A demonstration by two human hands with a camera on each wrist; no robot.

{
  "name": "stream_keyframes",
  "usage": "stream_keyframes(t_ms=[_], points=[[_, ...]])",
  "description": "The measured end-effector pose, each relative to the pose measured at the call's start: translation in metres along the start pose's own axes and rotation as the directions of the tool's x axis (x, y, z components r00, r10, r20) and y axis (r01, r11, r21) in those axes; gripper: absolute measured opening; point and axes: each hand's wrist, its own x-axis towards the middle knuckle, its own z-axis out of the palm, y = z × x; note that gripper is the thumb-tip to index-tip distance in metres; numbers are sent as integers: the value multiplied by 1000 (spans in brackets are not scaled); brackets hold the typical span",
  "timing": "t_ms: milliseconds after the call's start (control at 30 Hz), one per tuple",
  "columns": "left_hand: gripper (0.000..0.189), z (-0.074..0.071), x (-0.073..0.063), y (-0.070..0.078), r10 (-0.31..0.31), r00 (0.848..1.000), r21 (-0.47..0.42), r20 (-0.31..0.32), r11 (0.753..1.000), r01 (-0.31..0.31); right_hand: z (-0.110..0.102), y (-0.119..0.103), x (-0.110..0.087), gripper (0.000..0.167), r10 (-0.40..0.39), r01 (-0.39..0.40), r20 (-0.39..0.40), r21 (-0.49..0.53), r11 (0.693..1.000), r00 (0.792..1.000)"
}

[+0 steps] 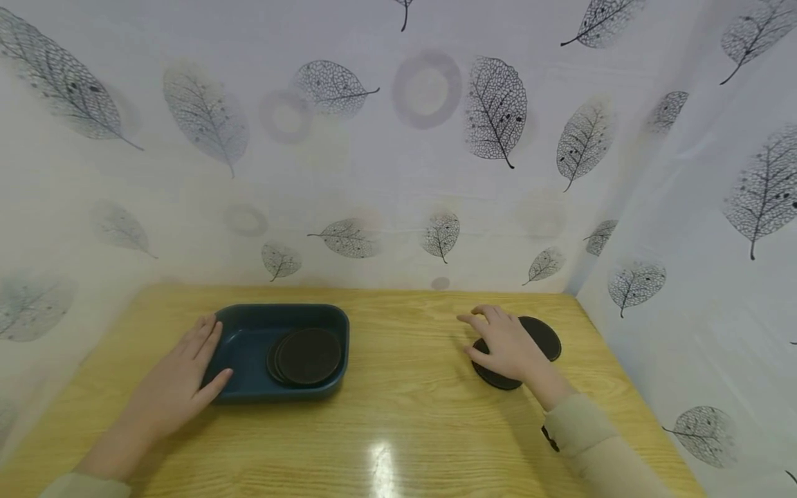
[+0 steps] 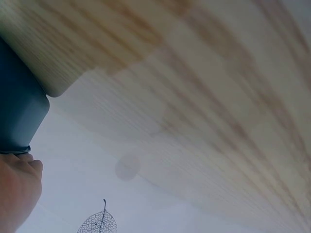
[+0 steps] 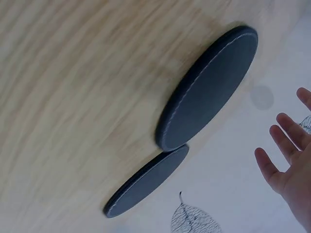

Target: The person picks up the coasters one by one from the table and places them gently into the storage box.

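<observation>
One left hand (image 1: 189, 366): resting along the left rim of a dark blue rectangular tray (image 1: 245, 360), fingers lying straight, thumb standing apart.
One stack of dark round coasters (image 1: 309, 356): sitting slightly askew in the tray's right half; exact count not discernible. A jog from the left hand could be sending the upper ones sliding.
One right hand (image 1: 506, 346): hovering over the tabletop (image 1: 405, 360), thumb and fingers spreading apart, holding nothing.
One left-lying coaster (image 3: 214, 92), stitched edge: lying flat beneath the right hand. Being thin, it is offering fingertips little edge; a shallow pinch may be skidding it or losing it mid-lift.
One right-lying coaster (image 1: 543, 336): lying flat, seemingly meeting its neighbour's edge; a sideways push on either could be shoving the other along.
</observation>
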Motion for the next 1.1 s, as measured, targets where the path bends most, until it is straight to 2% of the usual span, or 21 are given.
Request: stream_keyframes(t_ms=[267, 633, 933, 1100], points=[[86, 0, -1, 0, -6, 1000, 0, 4, 1000, 6, 0, 19, -19, 55, 65, -65, 21, -14, 998, 998], [86, 0, -1, 0, 5, 1000, 21, -16, 1000, -5, 9, 24, -40, 58, 92, -92, 62, 7, 996, 994], [85, -2, -1, 1, -14, 1000, -1, 5, 1000, 14, 25, 26, -44, 68, 91, -95, 80, 39, 995, 993], [86, -2, -1, 1, -18, 1000, 2, 15, 1000, 18, 28, 23, -43, 73, 80, -82, 87, 23, 996, 993]])
